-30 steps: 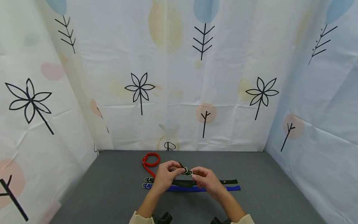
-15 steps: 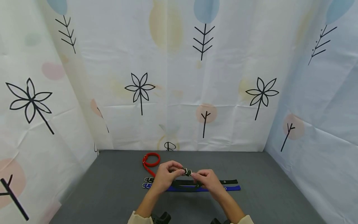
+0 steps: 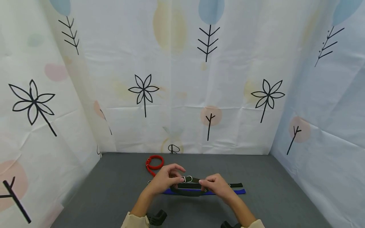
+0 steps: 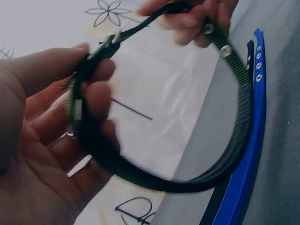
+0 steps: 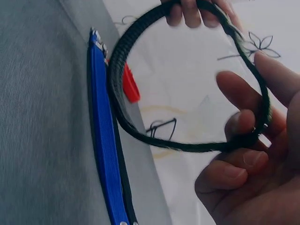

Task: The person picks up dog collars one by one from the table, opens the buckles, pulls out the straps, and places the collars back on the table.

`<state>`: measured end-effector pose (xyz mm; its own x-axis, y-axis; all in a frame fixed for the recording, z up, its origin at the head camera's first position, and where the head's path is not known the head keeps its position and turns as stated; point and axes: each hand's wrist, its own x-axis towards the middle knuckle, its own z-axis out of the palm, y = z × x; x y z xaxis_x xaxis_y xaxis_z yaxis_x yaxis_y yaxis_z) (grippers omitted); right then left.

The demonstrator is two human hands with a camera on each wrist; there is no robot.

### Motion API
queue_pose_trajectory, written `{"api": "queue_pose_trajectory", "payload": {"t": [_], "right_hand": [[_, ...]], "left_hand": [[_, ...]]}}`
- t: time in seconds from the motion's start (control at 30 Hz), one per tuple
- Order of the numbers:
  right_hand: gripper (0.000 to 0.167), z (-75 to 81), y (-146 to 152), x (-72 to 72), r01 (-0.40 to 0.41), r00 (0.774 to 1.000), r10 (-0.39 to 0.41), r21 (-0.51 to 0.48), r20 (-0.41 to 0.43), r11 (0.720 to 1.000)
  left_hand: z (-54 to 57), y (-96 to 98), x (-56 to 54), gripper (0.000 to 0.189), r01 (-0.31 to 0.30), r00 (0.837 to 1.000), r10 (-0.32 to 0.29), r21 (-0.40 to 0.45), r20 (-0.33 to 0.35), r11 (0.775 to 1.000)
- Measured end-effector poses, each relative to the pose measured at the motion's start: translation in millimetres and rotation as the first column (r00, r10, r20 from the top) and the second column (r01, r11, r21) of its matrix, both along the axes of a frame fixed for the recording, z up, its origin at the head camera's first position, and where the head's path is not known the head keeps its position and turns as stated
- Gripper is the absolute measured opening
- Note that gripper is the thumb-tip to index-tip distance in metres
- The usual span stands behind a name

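Both hands hold a dark green pet collar (image 3: 186,193), bent into a loop above the table. My left hand (image 3: 163,181) pinches it at the buckle (image 3: 184,179), with thumb and fingers on the strap in the left wrist view. Beside the buckle is a metal D-ring (image 3: 189,179). My right hand (image 3: 219,186) pinches the strap to the right of the ring. Metal eyelets (image 4: 226,50) show along the strap near the right hand. Behind the loop lie a blue collar (image 3: 239,191) and a black collar (image 3: 236,185), side by side, partly covered by the hands.
A red collar (image 3: 162,161) lies coiled at one end behind my left hand. The grey table (image 3: 273,186) runs back to a white patterned curtain (image 3: 182,133), which also hangs along both sides. Dark wrist devices (image 3: 157,218) sit at the cuffs.
The hands have drawn apart, the left going leftward and the right slightly rightward. More strap shows between them, the buckle and ring lie more level, and the loop hangs wider and lower.
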<state>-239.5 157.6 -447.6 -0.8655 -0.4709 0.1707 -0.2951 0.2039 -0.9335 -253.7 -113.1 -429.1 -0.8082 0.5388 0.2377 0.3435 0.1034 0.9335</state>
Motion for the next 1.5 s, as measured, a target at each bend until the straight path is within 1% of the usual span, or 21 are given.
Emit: {"api": "queue_pose_trajectory", "payload": {"t": [0.1,0.2,0.27,0.3,0.37,0.43,0.47,0.53,0.6,0.7,0.8,0.87,0.9,0.93,1.03,1.13,1.2,1.3,1.37,1.43,1.5], "right_hand": [[0.037,-3.3,10,-0.9,-0.047,0.999,0.047,0.004,0.023,0.999],[0.035,-4.2,18,0.3,-0.045,0.996,0.046,-0.016,0.082,0.999],[0.034,-4.9,23,1.7,-0.025,0.993,0.03,-0.046,0.113,0.999],[0.033,-5.3,25,2.6,-0.009,0.993,0.016,-0.061,0.119,0.998],[0.031,-6.9,29,4.6,0.028,0.993,-0.016,-0.099,0.118,0.995],[0.026,-9.3,33,7.3,0.083,0.991,-0.066,-0.147,0.12,0.986],[0.024,-10.7,35,8.9,0.117,0.988,-0.097,-0.174,0.124,0.978],[0.016,-14.4,38,11.5,0.21,0.973,-0.18,-0.238,0.142,0.948],[0.01,-18.4,41,13.6,0.32,0.945,-0.279,-0.293,0.173,0.901],[0.006,-23.6,44,15.1,0.473,0.881,-0.42,-0.349,0.22,0.809],[0.007,-26.7,49,15.4,0.567,0.824,-0.503,-0.369,0.261,0.737],[0.008,-28.2,54,15.4,0.598,0.801,-0.531,-0.382,0.276,0.704],[0.009,-29.2,56,15.2,0.609,0.793,-0.543,-0.388,0.277,0.692],[0.009,-30.0,59,15.0,0.626,0.779,-0.56,-0.384,0.281,0.679],[0.01,-32.0,68,12.7,0.677,0.734,-0.614,-0.369,0.289,0.636],[0.013,-33.7,75,8.2,0.733,0.678,-0.674,-0.33,0.294,0.595],[0.014,-34.8,79,5.3,0.757,0.652,-0.702,-0.306,0.287,0.577],[0.012,-36.2,84,2.2,0.782,0.622,-0.734,-0.261,0.273,0.565],[0.014,-37.0,87,0.1,0.795,0.606,-0.751,-0.226,0.264,0.562],[0.016,-37.3,90,-2.3,0.81,0.587,-0.769,-0.192,0.254,0.554],[0.016,-37.5,91,-5.1,0.817,0.577,-0.778,-0.174,0.25,0.55]], "left_hand": [[0.1,-9.4,-1.2,0.033,0.062,0.998,-0.062,-0.01,0.02,0.998],[-1.2,-18.7,-3.2,0.035,0.096,0.995,-0.096,-0.006,0.041,0.995],[-2.3,-24.0,-3.9,0.037,0.095,0.994,-0.095,0.003,0.048,0.995],[-3.3,-26.1,-4.4,0.038,0.081,0.996,-0.081,0.007,0.047,0.997],[-5.5,-29.3,-5.1,0.041,0.027,0.999,-0.027,0.015,0.028,1.0],[-8.7,-31.6,-5.2,0.044,-0.066,0.998,0.066,0.016,-0.013,0.998],[-10.5,-32.5,-5.2,0.045,-0.115,0.993,0.116,0.026,-0.035,0.993],[-15.0,-34.0,-5.6,0.048,-0.216,0.973,0.219,0.054,-0.066,0.975],[-19.3,-35.4,-5.7,0.049,-0.302,0.947,0.31,0.089,-0.089,0.949],[-24.3,-36.7,-5.9,0.05,-0.383,0.913,0.398,0.155,-0.085,0.911],[-19.5,-36.5,0.4,0.049,-0.441,0.884,0.458,0.157,-0.094,0.884],[-24.8,-38.6,-0.9,0.047,-0.479,0.862,0.493,0.133,-0.119,0.868],[-27.6,-39.6,-2.0,0.046,-0.502,0.849,0.512,0.106,-0.128,0.858],[-31.0,-40.8,-3.6,0.046,-0.518,0.841,0.525,0.088,-0.128,0.851],[-48.7,-45.4,-14.4,0.045,-0.558,0.82,0.559,0.046,-0.124,0.829],[-53.9,-46.6,-18.2,0.042,-0.57,0.819,0.57,0.028,-0.065,0.821],[-57.2,-47.3,-21.0,0.04,-0.577,0.816,0.577,0.021,-0.043,0.817],[-61.3,-48.2,-25.5,0.04,-0.593,0.805,0.593,0.011,-0.028,0.805],[-63.4,-48.8,-28.6,0.04,-0.596,0.802,0.596,0.012,-0.022,0.803],[-65.1,-49.0,-32.2,0.04,-0.601,0.799,0.601,0.012,0.002,0.799],[-66.5,-49.1,-36.3,0.04,-0.607,0.794,0.607,0.003,0.026,0.795]]}}
